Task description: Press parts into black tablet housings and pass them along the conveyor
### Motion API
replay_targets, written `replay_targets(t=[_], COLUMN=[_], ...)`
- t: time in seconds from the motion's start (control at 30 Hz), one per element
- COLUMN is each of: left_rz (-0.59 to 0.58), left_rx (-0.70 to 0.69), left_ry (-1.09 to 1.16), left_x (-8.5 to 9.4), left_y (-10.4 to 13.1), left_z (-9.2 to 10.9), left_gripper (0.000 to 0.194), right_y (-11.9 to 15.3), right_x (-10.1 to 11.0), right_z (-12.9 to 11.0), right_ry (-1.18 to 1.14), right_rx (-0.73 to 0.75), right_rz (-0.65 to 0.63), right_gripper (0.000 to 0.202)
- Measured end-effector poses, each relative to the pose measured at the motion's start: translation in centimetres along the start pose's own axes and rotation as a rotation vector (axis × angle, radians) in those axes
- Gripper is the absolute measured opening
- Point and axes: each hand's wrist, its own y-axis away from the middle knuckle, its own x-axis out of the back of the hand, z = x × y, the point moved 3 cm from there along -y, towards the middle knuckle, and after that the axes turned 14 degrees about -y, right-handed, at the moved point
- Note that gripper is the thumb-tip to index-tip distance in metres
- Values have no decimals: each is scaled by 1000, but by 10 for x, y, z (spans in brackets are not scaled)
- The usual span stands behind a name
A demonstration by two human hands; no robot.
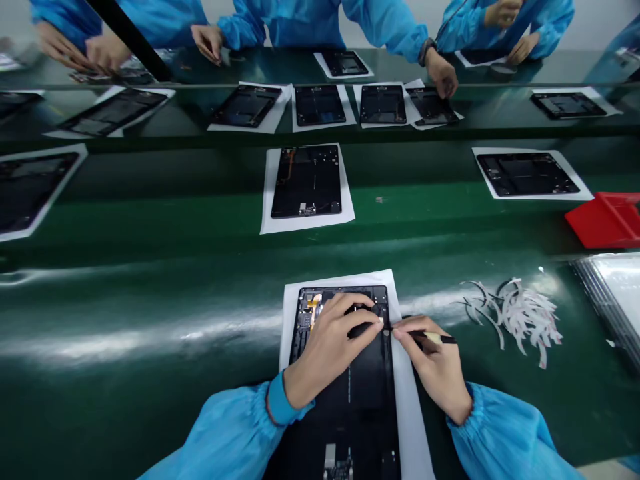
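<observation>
An opened tablet housing [370, 400], black with small boards and an orange flex cable, lies on a white sheet [413, 427] in front of me. My left hand [333, 340] arches over its upper part. Thumb and forefinger come together at the right edge on a small white piece [381, 323], too small to name. Just right of that edge, my right hand [435, 367] grips dark tweezers [440, 339] with a pale patch on them. Their tips point at the edge beside my left fingertips and are partly hidden by my fingers.
Curled white strips [530, 317] lie in a pile on the green bench [150, 400] at right. Beyond are a red bin [607, 220] and stacked clear trays [615, 300]. Another tablet housing [307, 183] sits ahead. Co-workers in blue sleeves [310, 23] work across the bench.
</observation>
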Motion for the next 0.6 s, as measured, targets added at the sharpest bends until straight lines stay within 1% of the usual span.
replay_targets(t=[0.1,0.33,0.47,0.6], left_rz=[4,-56,-60,-61], left_rx=[5,50,62,79], left_ry=[-55,-89,-79,-54], left_x=[1,1,1,1], left_y=[2,2,2,2], left_z=[0,1,0,-2], left_gripper=[10,11,11,12], right_y=[0,0,0,0], right_x=[0,-1,0,0], right_z=[0,0,0,-3], right_ry=[-17,-9,-29,-52], right_rx=[-4,-27,-27,6], right_rz=[-6,15,24,33], right_gripper=[6,7,7,8])
